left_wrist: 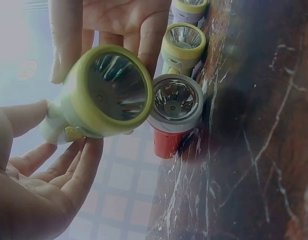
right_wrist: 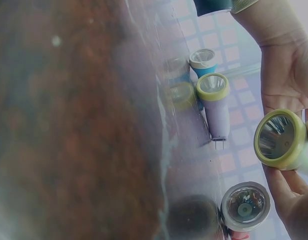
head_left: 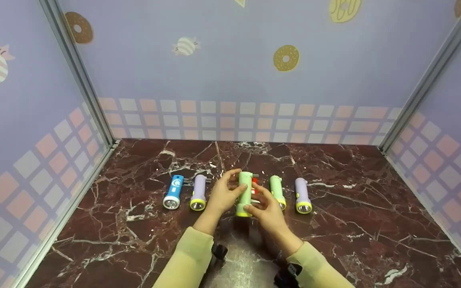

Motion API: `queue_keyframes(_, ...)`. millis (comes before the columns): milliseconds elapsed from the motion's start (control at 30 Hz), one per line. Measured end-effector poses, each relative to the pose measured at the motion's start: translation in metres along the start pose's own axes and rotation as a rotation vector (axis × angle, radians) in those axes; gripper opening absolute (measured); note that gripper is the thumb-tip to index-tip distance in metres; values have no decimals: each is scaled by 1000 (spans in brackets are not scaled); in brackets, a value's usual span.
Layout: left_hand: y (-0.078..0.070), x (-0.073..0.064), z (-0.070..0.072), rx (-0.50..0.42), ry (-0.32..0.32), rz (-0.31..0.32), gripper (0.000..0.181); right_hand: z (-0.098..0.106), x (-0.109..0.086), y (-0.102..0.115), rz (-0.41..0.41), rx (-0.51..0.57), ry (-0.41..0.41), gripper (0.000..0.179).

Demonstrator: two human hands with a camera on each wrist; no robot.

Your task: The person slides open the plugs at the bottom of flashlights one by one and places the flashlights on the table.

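Dark red marbled table point(head_left: 374, 224), white veins. Blue torch point(head_left: 174, 188) at left, lilac torch point(head_left: 199, 189) just beside; second lilac torch point(head_left: 302, 193) at right, lenses all facing near edge. Lavender back wall point(head_left: 230, 80): pink-and-white checks point(head_left: 207, 107) low, doughnut prints point(head_left: 286, 51) above. Metal posts point(head_left: 80, 70) at back corners.

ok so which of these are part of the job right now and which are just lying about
Apparently in use:
green flashlight, held by left hand and right hand

Seemingly just lying there:
blue flashlight
red flashlight
other green flashlight
left purple flashlight
right purple flashlight
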State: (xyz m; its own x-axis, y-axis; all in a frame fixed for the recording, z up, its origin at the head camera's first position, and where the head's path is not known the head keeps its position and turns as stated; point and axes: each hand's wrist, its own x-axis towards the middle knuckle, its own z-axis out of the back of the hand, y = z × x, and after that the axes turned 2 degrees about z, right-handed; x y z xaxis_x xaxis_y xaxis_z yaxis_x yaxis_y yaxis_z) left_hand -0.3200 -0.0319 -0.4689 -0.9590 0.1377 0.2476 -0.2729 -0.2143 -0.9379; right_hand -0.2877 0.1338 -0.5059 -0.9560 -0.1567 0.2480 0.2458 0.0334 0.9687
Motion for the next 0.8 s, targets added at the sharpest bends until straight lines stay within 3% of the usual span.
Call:
queue_keyframes(533, 0, 1, -2, 28, 0, 20, 62, 2, 0, 2, 4, -34, -42, 65)
queue_keyframes(800, 0, 1, 0, -2, -6, 12, 61, 3, 1, 2, -5, -2, -12, 65)
